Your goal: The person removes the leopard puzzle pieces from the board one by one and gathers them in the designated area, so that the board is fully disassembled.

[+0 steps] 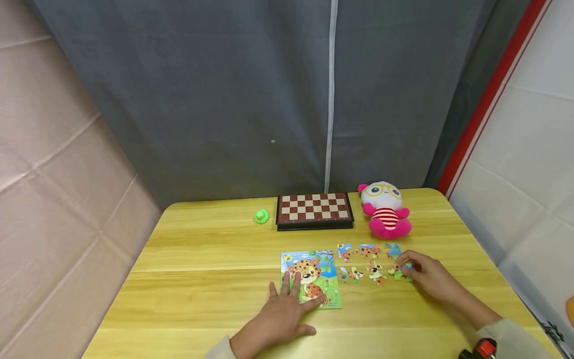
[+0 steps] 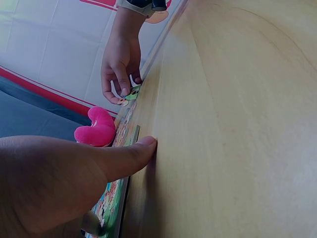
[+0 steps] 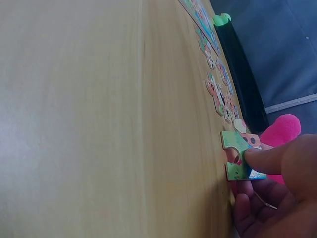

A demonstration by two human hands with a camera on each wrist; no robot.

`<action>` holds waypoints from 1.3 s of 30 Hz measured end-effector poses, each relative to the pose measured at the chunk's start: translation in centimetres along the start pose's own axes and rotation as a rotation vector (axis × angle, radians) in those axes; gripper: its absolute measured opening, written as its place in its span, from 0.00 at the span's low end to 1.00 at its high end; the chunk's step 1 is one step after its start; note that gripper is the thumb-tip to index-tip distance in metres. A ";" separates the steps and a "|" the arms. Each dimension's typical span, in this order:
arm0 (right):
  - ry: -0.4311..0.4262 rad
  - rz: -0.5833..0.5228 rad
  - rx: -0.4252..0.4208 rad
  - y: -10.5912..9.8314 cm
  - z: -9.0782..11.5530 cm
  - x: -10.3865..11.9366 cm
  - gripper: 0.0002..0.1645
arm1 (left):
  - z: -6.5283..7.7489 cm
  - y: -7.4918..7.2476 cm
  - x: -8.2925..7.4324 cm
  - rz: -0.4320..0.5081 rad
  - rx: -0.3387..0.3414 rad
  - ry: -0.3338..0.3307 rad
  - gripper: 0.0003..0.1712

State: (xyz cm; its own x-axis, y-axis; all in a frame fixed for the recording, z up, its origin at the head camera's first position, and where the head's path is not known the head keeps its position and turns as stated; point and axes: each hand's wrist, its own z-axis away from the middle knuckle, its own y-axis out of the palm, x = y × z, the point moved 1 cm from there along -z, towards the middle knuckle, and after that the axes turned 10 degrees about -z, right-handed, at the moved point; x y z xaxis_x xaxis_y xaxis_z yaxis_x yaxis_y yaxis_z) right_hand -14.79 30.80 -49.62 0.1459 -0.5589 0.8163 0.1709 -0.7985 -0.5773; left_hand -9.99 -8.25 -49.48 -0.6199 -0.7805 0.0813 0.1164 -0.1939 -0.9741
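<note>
My left hand [image 1: 282, 316] lies with fingers spread, its fingertips resting on a leopard picture puzzle [image 1: 333, 291]. In the left wrist view its thumb [image 2: 141, 151] reaches down to the tabletop beside the puzzle's edge. My right hand [image 1: 426, 274] pinches a green jigsaw piece [image 3: 235, 139] at the right end of the loose pieces, thumb on its printed face. To the left of that hand lie several other jigsaw pieces in two rows, among them a dog-faced piece [image 1: 375, 270] and a spotted one [image 1: 368, 251].
Behind the pieces sits a pink and white plush toy [image 1: 386, 218]. A chessboard box [image 1: 315, 224] stands at the back of the wooden table [image 1: 202, 279], with a small green duck [image 1: 261, 216] to its left. A grey curtain [image 1: 224, 99] hangs behind the table.
</note>
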 end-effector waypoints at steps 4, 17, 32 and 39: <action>-0.013 0.009 0.001 0.1 -0.1 -0.3 0.10 | 0.0 0.1 -0.1 -0.002 0.007 -0.002 0.45; -0.051 0.079 -0.050 0.5 0.0 -0.7 0.11 | 0.0 0.2 -0.1 -0.002 0.007 -0.004 0.45; -0.046 0.093 -0.046 0.7 0.0 -0.9 0.14 | 0.0 0.2 -0.1 -0.008 0.004 -0.002 0.44; -0.037 0.109 -0.038 0.7 -0.1 -0.9 0.14 | 0.0 0.1 -0.1 -0.007 0.007 -0.008 0.44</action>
State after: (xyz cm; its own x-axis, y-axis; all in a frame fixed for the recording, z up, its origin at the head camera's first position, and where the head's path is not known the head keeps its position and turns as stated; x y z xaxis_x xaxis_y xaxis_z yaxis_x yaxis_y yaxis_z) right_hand -14.88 30.73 -50.72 0.1978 -0.6348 0.7470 0.1152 -0.7417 -0.6608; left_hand -9.97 -8.19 -49.54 -0.6146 -0.7838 0.0893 0.1181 -0.2034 -0.9720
